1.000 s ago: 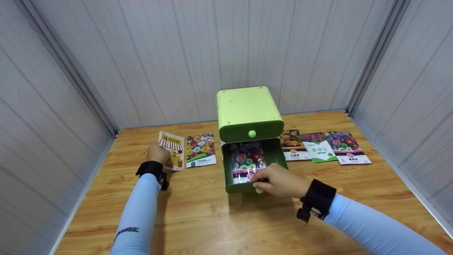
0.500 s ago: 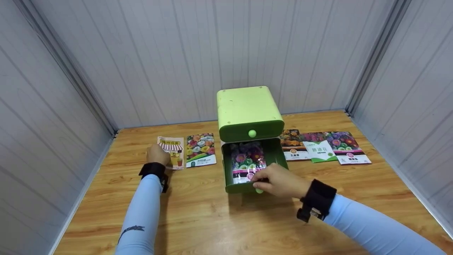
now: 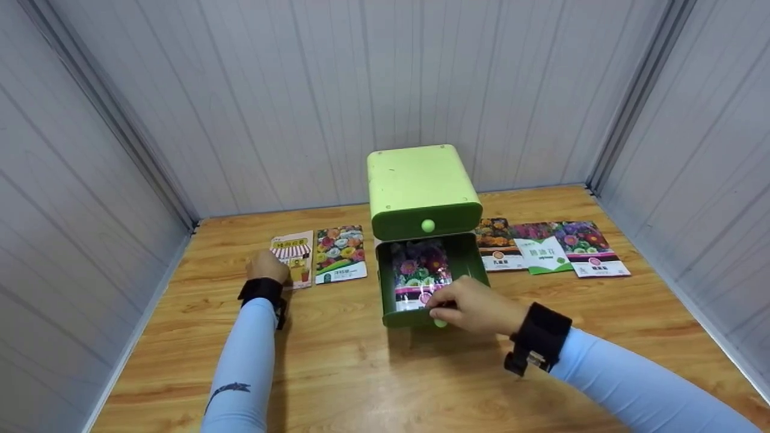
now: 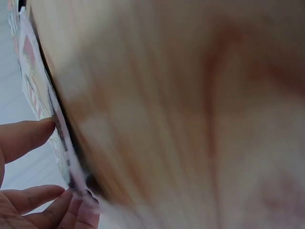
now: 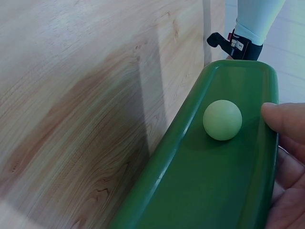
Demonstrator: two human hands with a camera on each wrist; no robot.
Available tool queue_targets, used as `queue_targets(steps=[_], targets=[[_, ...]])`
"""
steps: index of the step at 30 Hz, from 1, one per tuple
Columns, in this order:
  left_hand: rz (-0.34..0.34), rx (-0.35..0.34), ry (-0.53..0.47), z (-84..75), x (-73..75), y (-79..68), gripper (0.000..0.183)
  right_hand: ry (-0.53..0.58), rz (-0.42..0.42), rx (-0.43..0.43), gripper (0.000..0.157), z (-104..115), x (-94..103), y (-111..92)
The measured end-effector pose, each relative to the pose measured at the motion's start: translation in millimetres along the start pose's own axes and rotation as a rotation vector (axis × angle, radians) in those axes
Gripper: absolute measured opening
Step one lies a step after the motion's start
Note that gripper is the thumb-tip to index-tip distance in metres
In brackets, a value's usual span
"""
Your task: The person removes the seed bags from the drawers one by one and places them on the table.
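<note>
My left hand (image 3: pixel 266 267) is at the left edge of a pink-and-white seed packet (image 3: pixel 299 276) with a striped awning picture. In the left wrist view, the thumb and fingertips hold the edge of this packet (image 4: pixel 35 76) close to the wooden table. My right hand (image 3: pixel 475 304) grips the front edge of the pulled-out lower drawer (image 3: pixel 397 319), thumb on the outer face beside its round knob (image 5: pixel 222 119) and fingers behind. Inside the drawer lies a flower seed packet (image 3: pixel 418 270). The drawer belongs to a light green cabinet (image 3: pixel 421 177).
A seed packet with mixed flowers (image 3: pixel 341 252) lies right of the left hand's packet. Right of the cabinet are an orange-flower packet (image 3: pixel 498 243), a green-and-white packet (image 3: pixel 544 255) and a purple-flower packet (image 3: pixel 592 248). The upper drawer (image 3: pixel 397 224) is closed. Wall panels (image 3: pixel 271 108) enclose the table.
The left hand's packet has turned from tilted to nearly straight and sits beside the mixed-flower packet. The left hand has shifted slightly with it. My right hand and the drawer have stayed still.
</note>
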State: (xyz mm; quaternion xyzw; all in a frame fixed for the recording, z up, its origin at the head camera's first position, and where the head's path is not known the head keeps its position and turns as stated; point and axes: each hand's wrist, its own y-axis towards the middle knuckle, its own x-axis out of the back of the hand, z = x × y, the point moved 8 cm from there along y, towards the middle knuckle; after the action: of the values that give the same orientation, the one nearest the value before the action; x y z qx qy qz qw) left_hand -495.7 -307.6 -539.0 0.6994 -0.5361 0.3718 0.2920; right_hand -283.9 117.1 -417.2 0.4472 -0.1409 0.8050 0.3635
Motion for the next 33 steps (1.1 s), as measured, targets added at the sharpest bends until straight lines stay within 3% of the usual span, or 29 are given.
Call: queue_targets(steps=[9, 15, 19, 26, 33], targets=[[0.004, -0.064, 0.042, -1.2, 1.5, -4.9, 0.022, -0.009, -0.004, 0.014, 0.018, 2.5, -0.1, 0.6], [0.005, -0.007, 0.005, -46.8, 29.3, -45.3, 0.017, 0.011, -0.001, -0.006, 0.022, 2.2, 1.7, 1.5], [0.019, -0.018, -0.035, -67.6, 31.2, -52.5, 0.020, 0.032, -0.030, -0.038, 0.025, 0.8, 6.8, 5.4], [0.093, -0.073, -0.079, -102.6, 24.3, -61.2, 0.054, 0.063, -0.141, -0.224, 0.021, -10.5, 23.7, 13.0], [0.143, -0.115, -0.180, -133.4, 18.7, -79.1, 0.055, 0.055, -0.167, -0.410, 0.037, -28.3, 41.1, 21.5]])
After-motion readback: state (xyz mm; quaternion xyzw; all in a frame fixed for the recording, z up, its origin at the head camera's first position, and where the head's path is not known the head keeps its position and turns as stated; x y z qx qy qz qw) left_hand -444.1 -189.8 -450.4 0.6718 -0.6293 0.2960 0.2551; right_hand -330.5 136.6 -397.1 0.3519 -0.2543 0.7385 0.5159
